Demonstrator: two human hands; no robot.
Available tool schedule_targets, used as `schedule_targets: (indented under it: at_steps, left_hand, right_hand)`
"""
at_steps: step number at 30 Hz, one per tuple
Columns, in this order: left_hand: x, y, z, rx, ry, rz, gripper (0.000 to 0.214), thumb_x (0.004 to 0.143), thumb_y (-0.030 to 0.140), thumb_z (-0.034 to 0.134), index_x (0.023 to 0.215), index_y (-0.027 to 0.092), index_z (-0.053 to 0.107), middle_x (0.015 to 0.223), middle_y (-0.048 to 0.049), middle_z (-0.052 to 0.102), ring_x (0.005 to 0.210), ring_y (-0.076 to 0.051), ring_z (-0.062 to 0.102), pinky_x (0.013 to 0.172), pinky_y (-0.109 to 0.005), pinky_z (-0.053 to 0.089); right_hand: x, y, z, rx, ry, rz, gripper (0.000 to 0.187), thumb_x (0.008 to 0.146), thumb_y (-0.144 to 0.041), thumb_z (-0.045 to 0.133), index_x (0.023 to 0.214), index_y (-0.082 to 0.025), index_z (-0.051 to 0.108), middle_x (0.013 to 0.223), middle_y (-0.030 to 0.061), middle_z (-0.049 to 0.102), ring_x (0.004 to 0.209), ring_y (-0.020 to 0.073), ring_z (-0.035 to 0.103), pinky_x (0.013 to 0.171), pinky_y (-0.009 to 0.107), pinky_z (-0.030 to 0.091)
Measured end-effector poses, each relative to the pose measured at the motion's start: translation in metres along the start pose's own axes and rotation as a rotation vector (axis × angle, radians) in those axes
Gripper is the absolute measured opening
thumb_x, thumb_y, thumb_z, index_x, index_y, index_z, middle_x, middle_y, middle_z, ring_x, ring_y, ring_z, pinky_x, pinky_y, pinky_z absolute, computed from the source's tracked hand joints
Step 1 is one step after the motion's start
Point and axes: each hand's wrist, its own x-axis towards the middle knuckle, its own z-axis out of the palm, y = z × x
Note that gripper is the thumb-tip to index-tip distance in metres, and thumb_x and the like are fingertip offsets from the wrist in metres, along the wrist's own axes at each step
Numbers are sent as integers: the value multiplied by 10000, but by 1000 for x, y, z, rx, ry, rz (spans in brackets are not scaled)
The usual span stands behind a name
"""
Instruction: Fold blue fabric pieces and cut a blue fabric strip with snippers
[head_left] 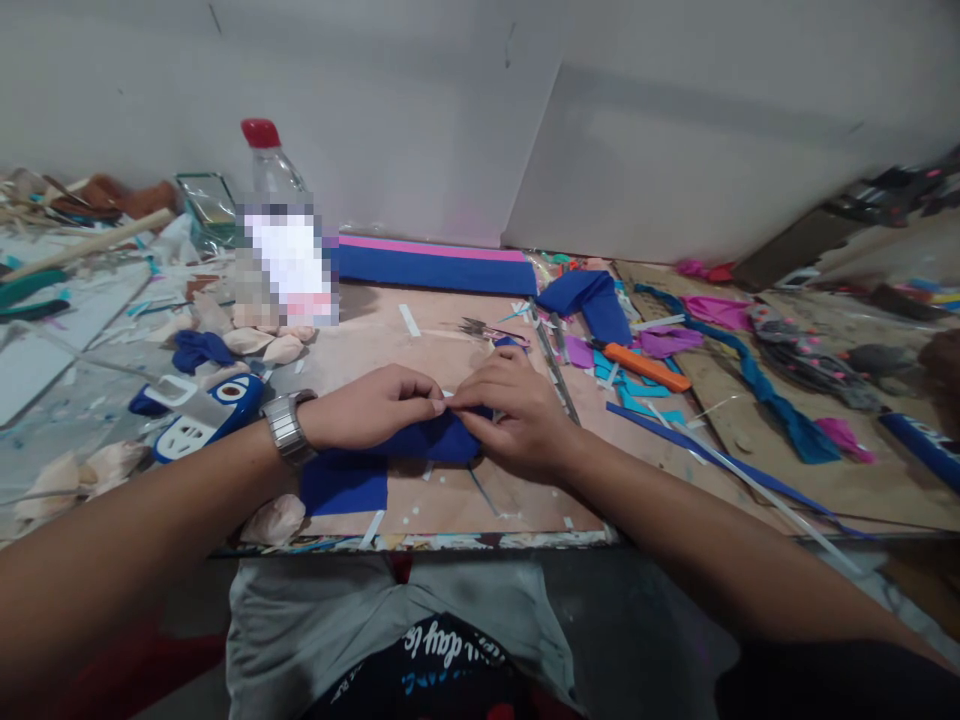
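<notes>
Both hands meet over a piece of dark blue fabric [431, 441] near the middle of the table. My left hand [379, 405], with a metal watch [285, 425] on the wrist, is closed, its thumb and index finger pinching the fabric's upper edge. Fingertips touching it from the other side, my right hand [517, 410] is closed on the same fabric. A flat blue section [345, 485] spreads below my left hand; whether it is the same piece, I cannot tell. Just beyond my right hand lie small scissors or snips [480, 328] and long metal tweezers [555, 370].
A blue and pink fabric strip [435, 265] lies along the wall. An orange cutter [646, 367] and coloured scraps are on the right, with a thin white rod [757, 480]. A red-capped bottle [274, 160], a pixelated bright screen, and a blue-white power strip [206, 418] stand left.
</notes>
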Motion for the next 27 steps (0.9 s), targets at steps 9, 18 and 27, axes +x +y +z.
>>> schedule_targets:
  at_steps: [9,18,27]
  left_hand:
    - [1,-5,3,26,54,7,319,985,406,546,844,145,663,695,26,537,650,-115,432,600,-249,325]
    - [-4,3,8,328,177,103,255,968,315,544,830,158,690,674,16,613,615,-113,495,618,-256,325]
    - [-3,-2,14,710,273,211,269,1007,316,535,895,172,732,764,-57,755,668,-178,656,628,-286,343]
  right_hand:
    - [1,-2,-1,-23,8,11,91,982,-227,643,999,-231,732,919,15,808,858,205,702,988,459,382]
    - [1,-4,-1,-46,-15,57,76,980,-240,641,966,-235,715,918,11,800,894,215,694,1009,462,366]
    - [3,-4,0,-69,-88,130,80,974,-229,589,953,-217,665,934,52,745,989,258,628,969,461,362]
